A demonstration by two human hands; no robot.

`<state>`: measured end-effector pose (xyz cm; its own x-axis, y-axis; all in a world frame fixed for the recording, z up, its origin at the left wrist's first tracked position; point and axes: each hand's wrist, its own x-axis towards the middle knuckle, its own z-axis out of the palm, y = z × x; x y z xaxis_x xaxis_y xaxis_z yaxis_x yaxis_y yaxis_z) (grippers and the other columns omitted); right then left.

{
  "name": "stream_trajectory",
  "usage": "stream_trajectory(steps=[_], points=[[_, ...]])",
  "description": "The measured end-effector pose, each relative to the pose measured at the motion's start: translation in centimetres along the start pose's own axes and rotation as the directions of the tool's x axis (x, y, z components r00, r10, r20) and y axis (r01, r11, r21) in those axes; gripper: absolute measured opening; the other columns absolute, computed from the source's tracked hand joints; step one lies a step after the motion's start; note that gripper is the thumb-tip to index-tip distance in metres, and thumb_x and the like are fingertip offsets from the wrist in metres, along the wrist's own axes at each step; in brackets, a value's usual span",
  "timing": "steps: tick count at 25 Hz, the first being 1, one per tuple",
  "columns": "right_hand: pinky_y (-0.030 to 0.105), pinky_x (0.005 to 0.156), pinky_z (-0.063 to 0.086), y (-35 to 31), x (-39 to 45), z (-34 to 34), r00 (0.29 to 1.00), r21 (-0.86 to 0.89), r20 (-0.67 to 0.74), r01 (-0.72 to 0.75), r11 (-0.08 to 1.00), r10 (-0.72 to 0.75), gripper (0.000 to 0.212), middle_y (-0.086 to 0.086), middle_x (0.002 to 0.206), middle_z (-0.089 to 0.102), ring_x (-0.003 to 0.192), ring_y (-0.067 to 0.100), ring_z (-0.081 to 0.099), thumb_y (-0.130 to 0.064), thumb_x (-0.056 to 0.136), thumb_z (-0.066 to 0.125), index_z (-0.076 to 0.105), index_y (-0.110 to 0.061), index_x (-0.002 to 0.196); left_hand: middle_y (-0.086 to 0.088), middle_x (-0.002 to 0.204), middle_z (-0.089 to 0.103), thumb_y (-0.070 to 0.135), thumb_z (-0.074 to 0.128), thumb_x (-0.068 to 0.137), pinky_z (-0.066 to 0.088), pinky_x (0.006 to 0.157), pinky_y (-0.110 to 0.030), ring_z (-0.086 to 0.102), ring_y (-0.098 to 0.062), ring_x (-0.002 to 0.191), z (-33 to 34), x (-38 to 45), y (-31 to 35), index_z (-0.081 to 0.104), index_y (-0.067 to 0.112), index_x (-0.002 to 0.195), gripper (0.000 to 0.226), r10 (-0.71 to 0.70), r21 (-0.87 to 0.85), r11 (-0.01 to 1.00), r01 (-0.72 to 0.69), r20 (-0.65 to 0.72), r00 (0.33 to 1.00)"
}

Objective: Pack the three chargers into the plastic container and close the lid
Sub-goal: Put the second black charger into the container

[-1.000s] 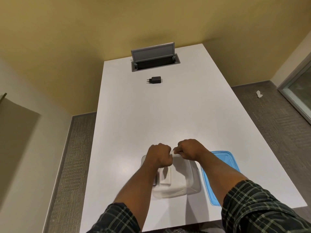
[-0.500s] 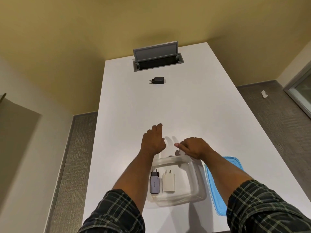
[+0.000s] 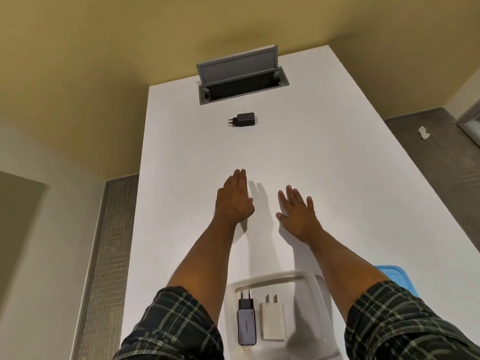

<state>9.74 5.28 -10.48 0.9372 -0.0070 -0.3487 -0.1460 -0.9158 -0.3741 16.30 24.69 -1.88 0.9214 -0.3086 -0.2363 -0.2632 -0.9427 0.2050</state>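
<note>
A clear plastic container (image 3: 318, 305) sits near the table's front edge, between my forearms. Inside it lie a grey charger (image 3: 246, 324) and a white charger (image 3: 272, 323), side by side, prongs pointing away from me. A black charger (image 3: 244, 119) lies far up the table, prongs to the left. My left hand (image 3: 235, 200) and my right hand (image 3: 298, 213) stretch out over the table's middle, fingers extended, holding nothing, both well short of the black charger. The blue lid (image 3: 394, 278) lies right of the container, mostly hidden by my right arm.
The white table (image 3: 337, 165) is long and narrow. A grey cable box (image 3: 241, 84) with its flap raised is set into the far end, just beyond the black charger. Grey carpet lies on both sides, with a white scrap (image 3: 424, 133) on the floor at right.
Both hands left the container, where they were closed, and reached forward up the table with fingers now extended. The two chargers in the container became visible.
</note>
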Motion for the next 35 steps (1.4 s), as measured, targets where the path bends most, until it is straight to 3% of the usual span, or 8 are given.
stream_trajectory(steps=[4,11,21,28,32,35], points=[[0.046,0.128,0.008,0.4,3.2,1.4,0.969,-0.144,-0.237,0.039,0.989,-0.073,0.06,-0.003,0.17,0.008,0.158,0.017,0.008,-0.052,0.105,0.025,0.016,-0.032,0.161,-0.009,0.17,0.008,0.03,0.054,0.098,0.029,0.12,-0.044,0.014,-0.028,0.156,1.1,4.3,-1.7,0.005,0.008,0.162,0.083,0.007,-0.017,1.0,-0.007,-0.03,1.0],[0.044,0.128,0.011,0.1,9.7,0.5,0.93,-0.114,-0.364,0.009,0.993,-0.05,0.061,-0.002,0.17,0.013,0.157,0.018,0.01,-0.052,0.105,0.015,0.017,-0.028,0.161,-0.009,0.17,0.008,0.029,0.055,0.099,0.022,0.123,-0.044,0.011,-0.03,0.156,1.2,12.8,-3.3,0.004,0.008,0.162,0.083,0.055,-0.005,0.998,-0.055,-0.081,0.995],[0.044,0.128,0.014,0.0,11.9,-0.1,0.907,-0.116,-0.421,-0.044,0.992,-0.009,0.06,-0.002,0.169,0.016,0.157,0.017,0.012,-0.049,0.105,0.02,0.02,-0.026,0.16,-0.012,0.17,0.004,0.034,0.063,0.096,0.025,0.122,-0.046,0.012,-0.033,0.156,0.3,22.3,-4.5,0.004,0.011,0.162,0.091,0.078,0.074,0.995,-0.071,-0.104,0.992],[0.044,0.128,0.015,-0.2,11.8,-0.2,0.908,-0.114,-0.419,-0.062,0.992,0.009,0.06,-0.003,0.169,0.016,0.157,0.016,0.011,-0.049,0.105,0.024,0.021,-0.027,0.16,-0.014,0.169,0.005,0.033,0.069,0.092,0.031,0.117,-0.049,0.028,-0.039,0.149,-1.3,26.4,-3.4,0.011,0.011,0.161,0.093,0.093,0.141,0.987,-0.076,-0.111,0.989],[0.043,0.128,0.014,0.0,11.9,-0.2,0.909,-0.124,-0.416,-0.083,0.989,0.024,0.06,-0.005,0.17,0.013,0.157,0.014,0.009,-0.05,0.105,0.022,0.019,-0.029,0.161,-0.016,0.165,0.019,0.033,0.067,0.092,0.038,0.112,-0.047,0.038,-0.039,0.139,-1.7,28.4,-2.8,0.022,0.008,0.157,0.083,0.069,0.157,0.986,-0.052,-0.1,0.993],[0.043,0.128,0.014,0.0,11.9,-0.1,0.913,-0.138,-0.408,-0.084,0.987,0.021,0.06,-0.006,0.17,0.012,0.158,0.013,0.007,-0.05,0.105,0.021,0.017,-0.029,0.161,-0.014,0.16,0.028,0.03,0.067,0.092,0.042,0.107,-0.047,0.044,-0.039,0.133,-2.0,29.3,-2.7,0.02,0.007,0.158,0.084,0.034,0.109,0.994,-0.023,-0.103,0.994]])
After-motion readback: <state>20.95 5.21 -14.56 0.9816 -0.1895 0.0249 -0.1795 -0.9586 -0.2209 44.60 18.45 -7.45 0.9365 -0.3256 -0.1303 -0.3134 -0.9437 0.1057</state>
